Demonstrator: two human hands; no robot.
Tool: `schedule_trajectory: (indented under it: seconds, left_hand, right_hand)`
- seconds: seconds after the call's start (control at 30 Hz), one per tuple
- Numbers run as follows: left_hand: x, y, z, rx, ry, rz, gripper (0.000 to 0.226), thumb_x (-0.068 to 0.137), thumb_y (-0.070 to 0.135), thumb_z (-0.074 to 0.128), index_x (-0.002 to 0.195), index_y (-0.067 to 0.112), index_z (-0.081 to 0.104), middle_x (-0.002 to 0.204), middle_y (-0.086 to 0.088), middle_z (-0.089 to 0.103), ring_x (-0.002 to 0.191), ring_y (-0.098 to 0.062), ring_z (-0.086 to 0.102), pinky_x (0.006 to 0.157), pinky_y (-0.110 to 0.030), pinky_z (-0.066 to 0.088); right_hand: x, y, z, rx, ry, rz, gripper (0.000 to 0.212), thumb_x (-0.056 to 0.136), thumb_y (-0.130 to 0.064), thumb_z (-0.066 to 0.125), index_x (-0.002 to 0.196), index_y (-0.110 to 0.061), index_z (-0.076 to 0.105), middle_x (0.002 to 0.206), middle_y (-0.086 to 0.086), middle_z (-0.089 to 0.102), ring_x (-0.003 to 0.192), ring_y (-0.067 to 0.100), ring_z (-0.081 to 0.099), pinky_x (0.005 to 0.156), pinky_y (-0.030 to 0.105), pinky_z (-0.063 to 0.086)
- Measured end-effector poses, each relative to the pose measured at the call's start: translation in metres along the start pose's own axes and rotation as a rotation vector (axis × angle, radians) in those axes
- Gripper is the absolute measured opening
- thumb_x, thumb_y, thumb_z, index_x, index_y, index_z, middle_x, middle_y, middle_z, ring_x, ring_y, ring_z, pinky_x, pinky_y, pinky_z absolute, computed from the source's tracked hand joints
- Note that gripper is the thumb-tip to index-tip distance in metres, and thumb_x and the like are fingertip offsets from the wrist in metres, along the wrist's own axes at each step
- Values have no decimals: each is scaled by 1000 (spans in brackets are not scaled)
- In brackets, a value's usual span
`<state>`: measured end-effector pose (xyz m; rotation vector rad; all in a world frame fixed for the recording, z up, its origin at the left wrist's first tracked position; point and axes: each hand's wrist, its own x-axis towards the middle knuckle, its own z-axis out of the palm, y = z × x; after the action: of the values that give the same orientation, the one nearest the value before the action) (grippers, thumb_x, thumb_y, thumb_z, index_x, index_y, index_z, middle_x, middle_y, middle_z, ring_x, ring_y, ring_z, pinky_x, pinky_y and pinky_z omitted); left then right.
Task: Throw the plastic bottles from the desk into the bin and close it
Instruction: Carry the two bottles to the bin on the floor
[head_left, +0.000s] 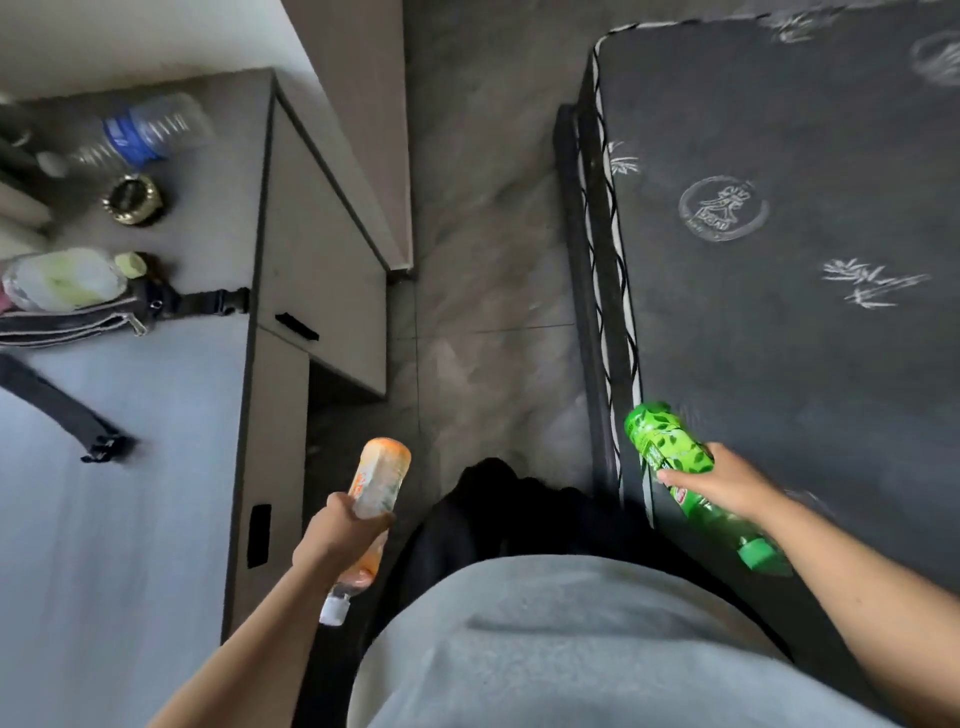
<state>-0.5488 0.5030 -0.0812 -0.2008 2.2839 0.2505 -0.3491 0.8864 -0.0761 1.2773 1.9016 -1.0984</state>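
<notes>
My left hand (340, 540) grips an orange-labelled plastic bottle (379, 478) around its middle, cap end pointing back toward me, held over the floor beside the desk. My right hand (722, 480) holds a green plastic bottle (670, 449) by its middle, cap toward me, above the edge of the dark mattress. Two more bottles lie on the desk (130, 493) at the left: a clear one with a blue label (140, 132) at the back and a clear one with a pale green label (67, 278) on a bag. No bin is in view.
A black waist bag (104, 317) with a loose strap (57, 410) lies on the desk, and a round gold and black object (132, 200) sits behind it. A drawer unit (322, 291) stands under the desk. Grey tiled floor (478, 260) runs between the desk and the mattress (805, 260).
</notes>
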Motion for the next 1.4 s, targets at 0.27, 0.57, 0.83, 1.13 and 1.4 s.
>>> schedule_trajectory:
  seconds: [0.27, 0.57, 0.83, 1.13, 1.4]
  left_hand:
    - [56, 44, -42, -37, -16, -107, 66, 72, 52, 65, 119, 7, 51, 89, -6, 61, 74, -25, 58, 65, -32, 46]
    - [159, 206, -153, 49, 7, 35, 66, 74, 49, 65, 121, 5, 53, 111, -19, 67, 103, -36, 63, 76, -35, 46]
    - [247, 379, -225, 59, 47, 105, 67, 75, 52, 63, 126, 10, 46, 116, -16, 62, 107, -36, 59, 85, -39, 45]
    - [293, 461, -266, 16, 4, -21, 65, 76, 45, 68, 121, 2, 51, 116, -21, 62, 104, -37, 59, 80, -37, 45]
    - [383, 556, -330, 8, 9, -64, 63, 76, 39, 72, 118, -4, 53, 117, -26, 62, 106, -38, 59, 81, -36, 45]
  right_hand:
    - [82, -93, -62, 34, 21, -22, 45, 71, -39, 77, 102, -11, 62, 103, 14, 69, 100, 31, 64, 89, 38, 49]
    - [150, -163, -125, 73, -7, 91, 52, 75, -38, 74, 116, -8, 64, 118, 18, 66, 108, 31, 62, 88, 31, 44]
    - [231, -217, -213, 160, 28, 278, 76, 76, -32, 75, 134, 3, 41, 134, 28, 49, 119, 42, 50, 101, 48, 41]
    - [338, -364, -347, 49, 95, 112, 76, 74, -44, 73, 133, -4, 47, 129, 22, 58, 114, 37, 56, 85, 34, 44]
    - [434, -476, -408, 65, 83, 88, 69, 73, -37, 77, 127, -2, 53, 125, 22, 60, 112, 37, 58, 95, 42, 47]
